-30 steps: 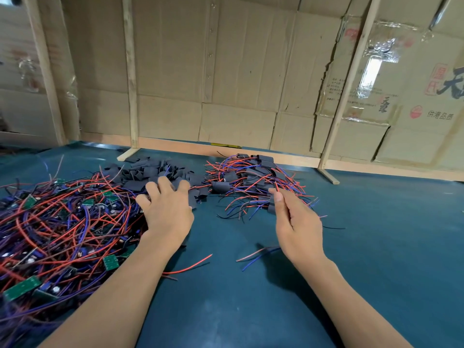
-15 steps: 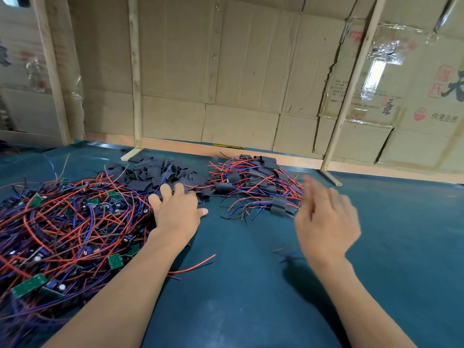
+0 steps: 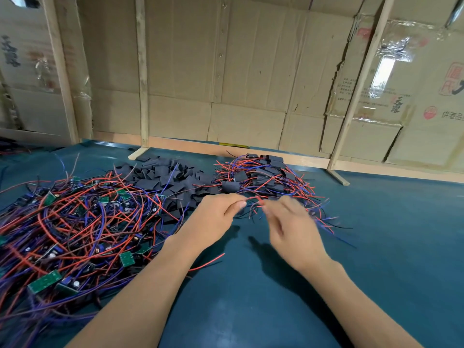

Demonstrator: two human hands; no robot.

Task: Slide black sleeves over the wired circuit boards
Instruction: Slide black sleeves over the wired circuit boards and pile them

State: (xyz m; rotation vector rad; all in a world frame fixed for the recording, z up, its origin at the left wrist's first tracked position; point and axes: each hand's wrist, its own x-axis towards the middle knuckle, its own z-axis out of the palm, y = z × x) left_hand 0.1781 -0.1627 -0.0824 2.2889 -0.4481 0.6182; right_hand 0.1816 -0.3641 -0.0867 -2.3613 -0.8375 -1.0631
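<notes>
Both hands meet just in front of the finished pile [image 3: 263, 177], low over the teal surface [image 3: 376, 247]. The left hand [image 3: 216, 217] has thumb and forefinger pinched together, seemingly on something small and dark that may be a sleeve, though too little shows to be sure. The right hand [image 3: 288, 222] is blurred with motion, fingers curled toward red and blue wire ends, and whether its grip has closed on any of them cannot be told. The loose black sleeves [image 3: 170, 177] lie heaped at the far middle, touching the big tangle of bare wired circuit boards [image 3: 75, 222] on the left; the boards already sleeved sit in the finished pile on the right. The step looks like bringing a sleeve and a set of wires together. To do it well, the left should pinch the sleeve by its edges so the mouth bows open instead of flattening, while the right gathers all the leads of one board into a single bundle, feeds them through first, then draws the board in squarely so its corners do not catch.
</notes>
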